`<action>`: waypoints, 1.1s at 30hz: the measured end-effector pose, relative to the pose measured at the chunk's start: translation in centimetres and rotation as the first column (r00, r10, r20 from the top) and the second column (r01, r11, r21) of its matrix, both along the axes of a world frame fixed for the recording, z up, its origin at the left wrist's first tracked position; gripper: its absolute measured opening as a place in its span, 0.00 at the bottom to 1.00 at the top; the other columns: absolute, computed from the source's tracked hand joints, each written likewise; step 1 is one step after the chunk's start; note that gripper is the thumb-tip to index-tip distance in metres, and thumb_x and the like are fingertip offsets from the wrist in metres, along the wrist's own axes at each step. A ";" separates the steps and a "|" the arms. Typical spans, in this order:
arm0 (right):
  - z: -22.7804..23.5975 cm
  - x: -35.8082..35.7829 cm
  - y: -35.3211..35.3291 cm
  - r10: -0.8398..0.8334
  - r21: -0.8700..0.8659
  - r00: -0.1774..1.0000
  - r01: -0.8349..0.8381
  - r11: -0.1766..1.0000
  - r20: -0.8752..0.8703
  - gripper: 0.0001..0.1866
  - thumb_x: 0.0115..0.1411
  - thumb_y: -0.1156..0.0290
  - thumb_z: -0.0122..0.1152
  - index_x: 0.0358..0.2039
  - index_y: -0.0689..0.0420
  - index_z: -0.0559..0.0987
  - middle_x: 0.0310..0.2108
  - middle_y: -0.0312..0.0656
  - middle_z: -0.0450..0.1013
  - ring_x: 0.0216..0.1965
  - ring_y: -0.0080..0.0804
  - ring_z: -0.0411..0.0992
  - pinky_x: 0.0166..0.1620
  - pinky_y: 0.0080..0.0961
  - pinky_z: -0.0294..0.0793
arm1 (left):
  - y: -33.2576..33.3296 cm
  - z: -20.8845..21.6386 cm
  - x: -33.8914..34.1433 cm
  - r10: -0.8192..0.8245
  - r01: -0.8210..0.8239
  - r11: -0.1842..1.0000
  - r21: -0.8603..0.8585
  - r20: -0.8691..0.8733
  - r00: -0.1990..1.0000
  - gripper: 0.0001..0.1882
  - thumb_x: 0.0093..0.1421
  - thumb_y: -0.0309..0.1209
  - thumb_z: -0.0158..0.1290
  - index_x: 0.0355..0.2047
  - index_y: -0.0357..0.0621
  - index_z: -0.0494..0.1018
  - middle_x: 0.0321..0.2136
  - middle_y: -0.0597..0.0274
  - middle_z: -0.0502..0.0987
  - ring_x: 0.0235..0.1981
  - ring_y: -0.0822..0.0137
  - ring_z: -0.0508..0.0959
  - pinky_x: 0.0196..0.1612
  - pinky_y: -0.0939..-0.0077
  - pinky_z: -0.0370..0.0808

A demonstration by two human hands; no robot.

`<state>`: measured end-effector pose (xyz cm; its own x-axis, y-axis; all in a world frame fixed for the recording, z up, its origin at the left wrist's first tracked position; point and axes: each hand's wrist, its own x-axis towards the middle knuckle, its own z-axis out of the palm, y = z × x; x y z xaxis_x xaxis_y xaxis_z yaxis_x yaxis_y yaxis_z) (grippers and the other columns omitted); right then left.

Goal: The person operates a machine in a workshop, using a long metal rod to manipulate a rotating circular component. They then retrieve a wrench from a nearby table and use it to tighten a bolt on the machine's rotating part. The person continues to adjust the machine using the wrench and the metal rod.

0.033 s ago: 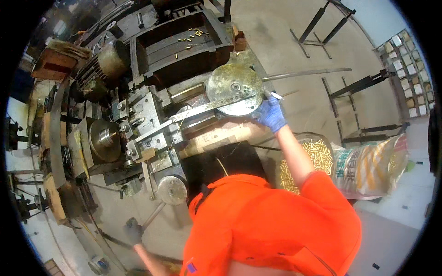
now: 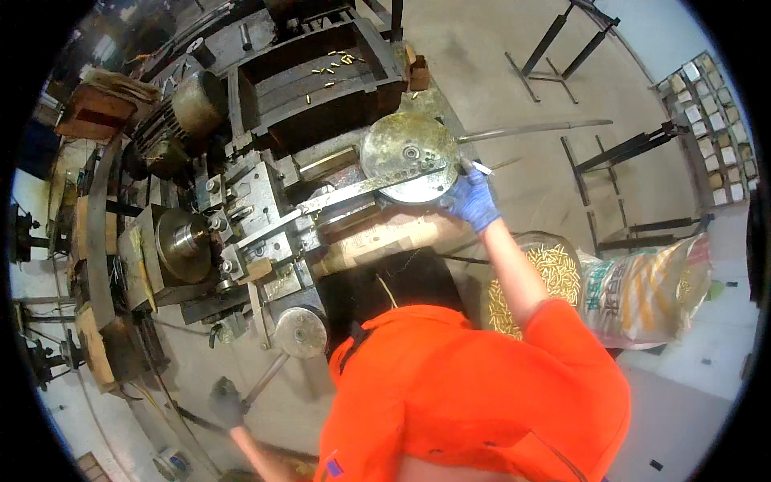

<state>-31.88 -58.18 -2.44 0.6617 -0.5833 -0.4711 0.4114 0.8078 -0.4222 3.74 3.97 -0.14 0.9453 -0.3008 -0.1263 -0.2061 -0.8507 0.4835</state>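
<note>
At the lower left my left hand (image 2: 226, 403), in a grey glove, is closed on the end of a metal lever (image 2: 265, 381). That lever runs down from a small round handwheel (image 2: 300, 332) on a lathe-like machine. My right hand (image 2: 475, 199), in a blue glove, rests against the right rim of a large metal disc (image 2: 401, 149). A slim white stick (image 2: 482, 168) pokes out from between its curled fingers; whatever else they grip is hidden. A flat steel bar (image 2: 361, 193) links the disc to the tool slide (image 2: 261, 201). Left of the slide sits a round chuck (image 2: 185, 241).
A metal tray (image 2: 277, 104) with several small brass pieces lies behind the disc. A long rod (image 2: 538, 130) juts right from the disc. Beside my right arm are a container of brass pieces (image 2: 554, 273) and a woven sack (image 2: 642, 293). Metal stands (image 2: 626, 153) occupy the right floor.
My left hand has shifted slightly up and left, and the lever has turned a little with it. My right hand has barely moved at the disc.
</note>
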 end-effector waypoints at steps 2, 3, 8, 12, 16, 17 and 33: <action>-0.2 -0.4 0.0 -0.025 -0.002 1.000 0.025 1.000 -0.005 0.22 0.56 0.45 0.52 0.44 0.44 0.73 0.39 0.33 0.73 0.35 0.30 0.69 0.24 0.26 0.63 | -8.8 7.9 -1.8 -0.047 0.040 0.959 -0.279 -0.019 0.999 0.15 0.61 0.31 0.48 0.44 0.35 0.72 0.31 0.60 0.76 0.27 0.70 0.73 0.29 0.75 0.70; -0.1 -0.4 0.2 -0.030 -0.003 1.000 0.030 1.000 -0.004 0.22 0.56 0.45 0.51 0.45 0.44 0.72 0.40 0.33 0.73 0.35 0.31 0.69 0.24 0.26 0.63 | -14.0 13.0 -4.2 -0.054 0.069 0.946 -0.316 0.055 0.997 0.14 0.60 0.31 0.49 0.43 0.34 0.73 0.34 0.59 0.77 0.30 0.71 0.74 0.32 0.75 0.71; -1.9 -0.5 -0.4 -0.028 0.069 0.998 0.024 0.997 0.063 0.23 0.56 0.45 0.51 0.46 0.44 0.72 0.42 0.34 0.73 0.37 0.32 0.70 0.24 0.28 0.65 | -33.0 17.4 -12.5 -0.595 0.632 0.603 -0.487 0.252 0.763 0.14 0.57 0.28 0.52 0.42 0.35 0.75 0.38 0.58 0.78 0.39 0.69 0.76 0.45 0.74 0.72; -1.8 -0.3 -0.3 0.008 0.065 0.980 -0.022 0.998 0.198 0.23 0.58 0.47 0.49 0.47 0.48 0.71 0.40 0.37 0.74 0.35 0.34 0.73 0.24 0.32 0.71 | -48.1 12.5 -17.1 -0.820 0.864 0.461 -0.203 0.275 0.502 0.15 0.54 0.42 0.54 0.35 0.45 0.77 0.32 0.52 0.78 0.33 0.56 0.78 0.37 0.69 0.73; -2.3 -0.5 -0.4 0.023 0.050 0.962 -0.038 0.998 0.271 0.22 0.59 0.49 0.49 0.47 0.50 0.72 0.38 0.39 0.75 0.33 0.36 0.74 0.24 0.36 0.74 | -55.9 8.7 -19.5 -0.921 0.897 0.387 0.214 0.143 0.363 0.27 0.57 0.56 0.43 0.26 0.45 0.77 0.22 0.50 0.76 0.26 0.50 0.76 0.32 0.58 0.71; -2.2 -0.5 -0.4 0.027 0.053 0.962 -0.043 0.998 0.272 0.22 0.59 0.49 0.50 0.47 0.49 0.72 0.38 0.39 0.75 0.33 0.36 0.74 0.24 0.36 0.74 | -56.8 7.9 -20.0 -0.919 0.887 0.393 0.242 0.102 0.380 0.28 0.57 0.57 0.42 0.25 0.45 0.77 0.21 0.49 0.76 0.26 0.49 0.76 0.32 0.56 0.71; -1.7 0.8 0.7 -0.076 -0.014 0.975 0.080 0.997 0.208 0.27 0.59 0.50 0.46 0.56 0.48 0.65 0.53 0.38 0.67 0.52 0.38 0.65 0.51 0.42 0.65 | -58.9 6.5 -20.2 -0.984 0.914 0.167 0.369 0.010 0.176 0.09 0.48 0.29 0.50 0.27 0.43 0.78 0.26 0.47 0.78 0.30 0.50 0.79 0.33 0.59 0.74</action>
